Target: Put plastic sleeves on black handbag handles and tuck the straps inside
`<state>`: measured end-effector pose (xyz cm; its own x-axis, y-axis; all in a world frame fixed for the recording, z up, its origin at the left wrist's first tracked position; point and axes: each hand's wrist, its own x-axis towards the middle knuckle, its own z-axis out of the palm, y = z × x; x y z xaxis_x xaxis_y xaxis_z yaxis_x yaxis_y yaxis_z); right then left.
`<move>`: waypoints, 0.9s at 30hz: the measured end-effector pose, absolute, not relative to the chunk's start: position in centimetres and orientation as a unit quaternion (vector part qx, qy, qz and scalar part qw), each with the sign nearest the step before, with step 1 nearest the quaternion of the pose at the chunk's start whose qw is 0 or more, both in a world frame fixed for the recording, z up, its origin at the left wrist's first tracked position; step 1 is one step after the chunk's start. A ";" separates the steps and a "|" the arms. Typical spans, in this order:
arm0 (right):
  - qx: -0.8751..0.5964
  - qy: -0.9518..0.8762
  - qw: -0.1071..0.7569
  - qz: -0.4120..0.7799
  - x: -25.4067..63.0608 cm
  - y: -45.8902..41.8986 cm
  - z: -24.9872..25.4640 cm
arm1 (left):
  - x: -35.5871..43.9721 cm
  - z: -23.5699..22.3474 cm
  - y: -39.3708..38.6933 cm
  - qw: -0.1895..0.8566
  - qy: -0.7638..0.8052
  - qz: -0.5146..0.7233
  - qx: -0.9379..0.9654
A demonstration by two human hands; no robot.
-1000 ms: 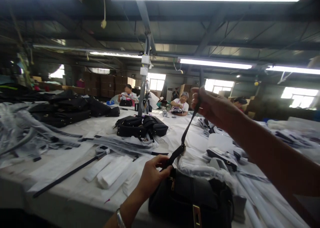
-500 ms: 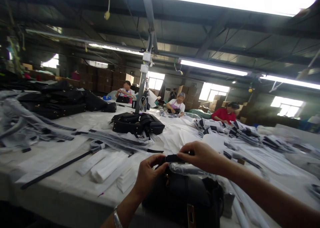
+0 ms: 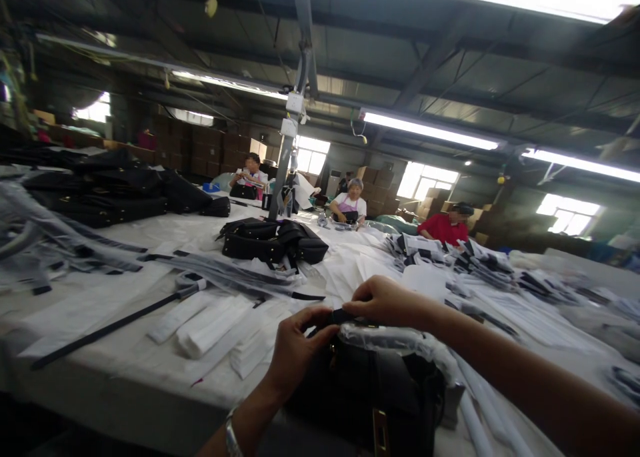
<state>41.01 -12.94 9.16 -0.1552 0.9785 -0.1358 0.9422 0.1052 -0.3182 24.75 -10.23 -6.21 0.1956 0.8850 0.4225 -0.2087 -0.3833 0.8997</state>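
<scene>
Thumb and fingertips of the left hand [image 3: 300,343] are pinched on a short dark stretch of black strap [image 3: 341,315], and the right hand [image 3: 383,300] has its fingers drawn in narrow on that same piece, the two grips close together; exactly how the right fingertips meet it, I can't tell from here. The strap sits just above the upper left of a black handbag [image 3: 350,390], which stands at the near edge of the table [image 3: 125,380] below both hands, a gold clasp [image 3: 381,432] on its front and a plastic-wrapped handle [image 3: 385,337] arching along its top. A silver bracelet [image 3: 231,437] circles the left wrist. To the left of that hand lie folded white strips [image 3: 215,323], then a long dark strap [image 3: 107,327] slanting toward the table's edge. Beyond are plastic-wrapped straps [image 3: 230,273], a small cluster of black bags [image 3: 273,240] and, farther left, a big heap of them [image 3: 110,193]. Across the table sit three co-workers, two in light tops and one in a red top [image 3: 443,228], with stacked cardboard boxes [image 3: 205,150] behind.
</scene>
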 end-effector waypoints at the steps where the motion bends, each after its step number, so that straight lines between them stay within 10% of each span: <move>1: -0.644 -0.743 0.050 0.176 41.2 -12.8 9.2 | 24.7 -6.2 -10.2 0.481 0.280 0.568 0.607; 27: -0.605 -0.758 0.007 0.246 41.8 -12.3 8.1 | 24.0 -6.5 -10.7 0.442 0.249 0.547 0.666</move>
<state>41.81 -12.34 8.14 -0.2686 0.9195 -0.2870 0.9128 0.1477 -0.3808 23.95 -10.72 -6.49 0.2768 0.8157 0.5080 -0.1521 -0.4848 0.8613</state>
